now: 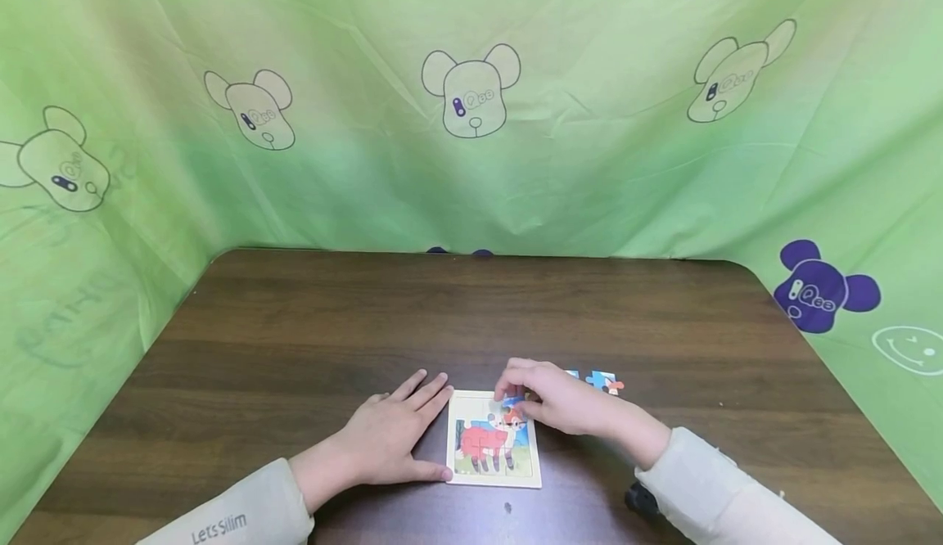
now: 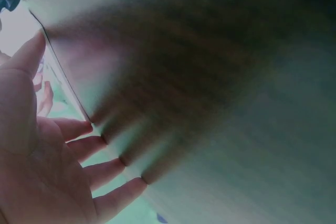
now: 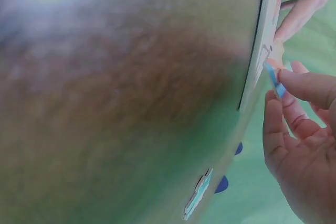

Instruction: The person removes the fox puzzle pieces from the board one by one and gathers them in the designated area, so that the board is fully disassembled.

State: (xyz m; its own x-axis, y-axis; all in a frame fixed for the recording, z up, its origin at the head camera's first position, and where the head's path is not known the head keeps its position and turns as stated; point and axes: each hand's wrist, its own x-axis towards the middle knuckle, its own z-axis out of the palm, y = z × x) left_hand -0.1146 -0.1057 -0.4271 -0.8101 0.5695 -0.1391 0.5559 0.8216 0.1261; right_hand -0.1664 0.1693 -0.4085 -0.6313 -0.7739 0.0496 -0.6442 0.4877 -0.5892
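A jigsaw puzzle in a pale wooden frame point(image 1: 495, 482) lies flat on the table; its picture shows a red animal with dark legs. My right hand point(image 1: 563, 398) is over the frame's upper right and pinches a puzzle piece point(image 3: 276, 80) with blue on it between thumb and fingers. The piece looks tilted in the right wrist view. My left hand point(image 1: 386, 439) rests on the table with fingers spread, thumb and fingertip against the frame's left edge. In the upper part of the frame, pale backing shows; my right fingers hide some of it.
Loose puzzle pieces point(image 1: 606, 381) lie to the right of the frame, partly behind my right hand. A small black object point(image 1: 641, 499) is beside my right sleeve. The brown wooden table point(image 1: 295, 316) meets a green patterned curtain point(image 1: 354, 168) at its back and sides.
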